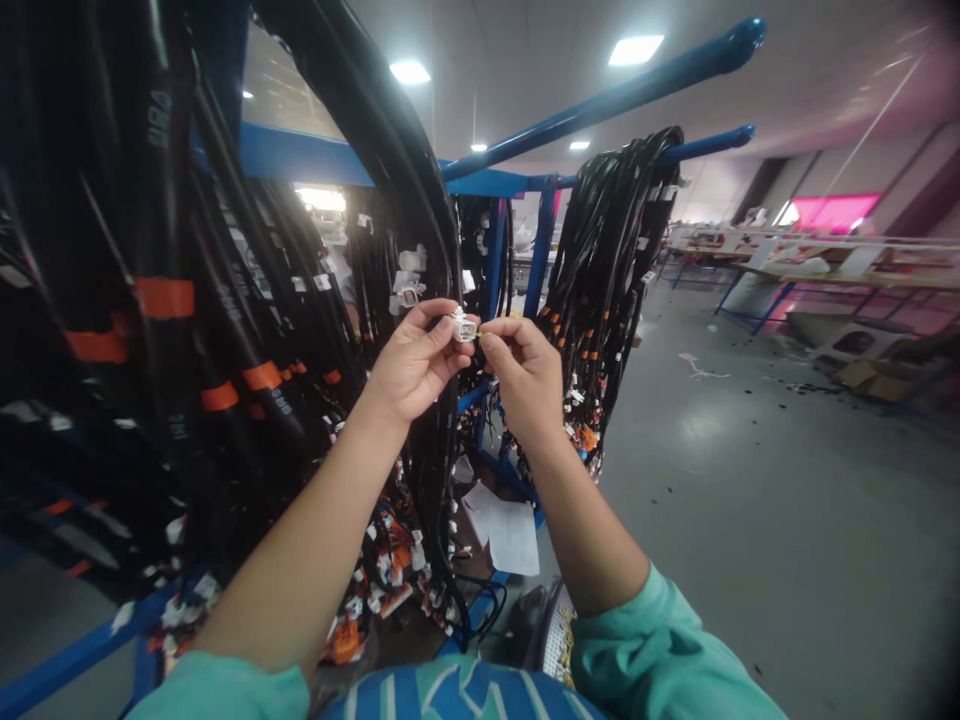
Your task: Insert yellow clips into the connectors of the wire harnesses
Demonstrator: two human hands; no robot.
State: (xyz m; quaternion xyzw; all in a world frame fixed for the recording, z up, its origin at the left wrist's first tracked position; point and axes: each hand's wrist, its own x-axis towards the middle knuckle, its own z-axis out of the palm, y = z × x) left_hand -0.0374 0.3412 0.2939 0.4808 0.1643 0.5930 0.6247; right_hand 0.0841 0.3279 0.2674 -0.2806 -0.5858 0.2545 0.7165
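Between the thumb and fingers of my left hand (415, 365) is a small white plastic connector (464, 329), its open face turned toward me. My right hand (525, 375) pinches a tiny yellow piece (481, 335) right beside the connector; its exact kind is too small to tell. Both hands are close together at mid-height, in front of a thick black wire harness (431, 190) hanging from the rack. More white connectors (409, 280) dangle from the harness just above my left hand.
Black harnesses with orange tape (165, 297) hang densely at left; another bundle (600, 240) hangs from a blue rack arm (705, 146). Another blue bar (637, 85) juts out above. White paper sheets (510, 530) and several loose connectors (390, 570) lie low down. Worktables (840, 265) stand far right.
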